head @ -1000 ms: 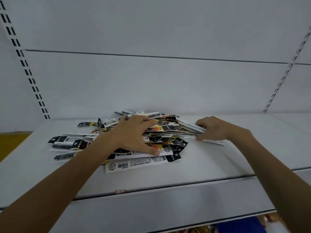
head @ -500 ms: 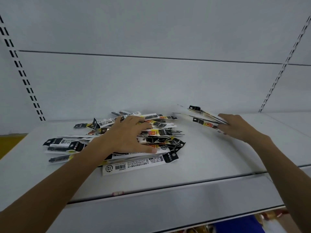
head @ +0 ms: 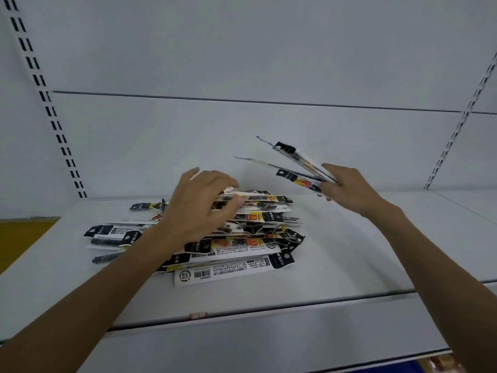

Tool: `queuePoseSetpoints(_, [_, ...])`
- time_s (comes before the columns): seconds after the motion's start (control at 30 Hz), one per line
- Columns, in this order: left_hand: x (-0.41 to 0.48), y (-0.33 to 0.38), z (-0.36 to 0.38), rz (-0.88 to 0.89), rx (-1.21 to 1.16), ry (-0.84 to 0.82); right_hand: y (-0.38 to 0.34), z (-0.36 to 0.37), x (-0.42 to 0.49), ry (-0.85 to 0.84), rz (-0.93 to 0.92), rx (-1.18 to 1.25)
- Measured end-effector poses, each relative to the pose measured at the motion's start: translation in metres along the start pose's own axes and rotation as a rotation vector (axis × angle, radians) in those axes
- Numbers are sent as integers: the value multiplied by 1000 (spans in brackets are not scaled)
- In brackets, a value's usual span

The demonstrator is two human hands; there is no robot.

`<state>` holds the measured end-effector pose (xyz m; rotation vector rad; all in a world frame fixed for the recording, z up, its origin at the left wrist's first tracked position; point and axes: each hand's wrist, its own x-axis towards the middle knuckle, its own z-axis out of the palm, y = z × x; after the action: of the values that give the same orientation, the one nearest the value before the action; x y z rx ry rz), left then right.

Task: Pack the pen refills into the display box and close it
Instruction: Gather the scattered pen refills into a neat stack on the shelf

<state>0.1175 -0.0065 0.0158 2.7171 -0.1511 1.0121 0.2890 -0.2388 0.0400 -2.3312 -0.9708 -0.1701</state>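
A loose pile of pen refill packets [head: 242, 246], white with black and yellow ends, lies on the white shelf [head: 349, 265]. My left hand [head: 199, 211] is over the top of the pile, its fingers and thumb pinching the topmost packet [head: 258, 196]. My right hand [head: 347, 187] is raised to the right of the pile and grips a fanned bunch of packets [head: 298, 165] that point up and to the left. No display box is in view.
The shelf's white back panel [head: 242, 63] has slotted uprights at left [head: 57, 130] and right [head: 457, 135]. A lower shelf edge [head: 242, 343] runs along the front. Yellow floor [head: 24, 238] shows at far left.
My right hand has lifted its bunch of packets off the pile, up and to the right. My left hand has shifted from pressing the pile to pinching the top packet.
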Motion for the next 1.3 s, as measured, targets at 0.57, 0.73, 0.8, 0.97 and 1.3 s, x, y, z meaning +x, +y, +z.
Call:
queuePoseSetpoints(0.57, [-38, -46, -28, -292, 329, -355, -98, 68, 54, -461, -192, 162])
queuePoseSetpoints(0.73, [-26, -39, -28, -184, 277, -384, -102, 90, 73, -451, -207, -61])
queuePoseSetpoints(0.8, [-20, -36, -25, -165, 261, -502, -104, 99, 76, -553, -189, -131])
queuePoseSetpoints(0.97, [-20, -36, -18, -187, 297, -618, -103, 101, 79, -436, -164, -103])
queuePoseSetpoints(1.3, [-20, -38, -16, -157, 311, -491, -106, 112, 86, -507, -132, -56])
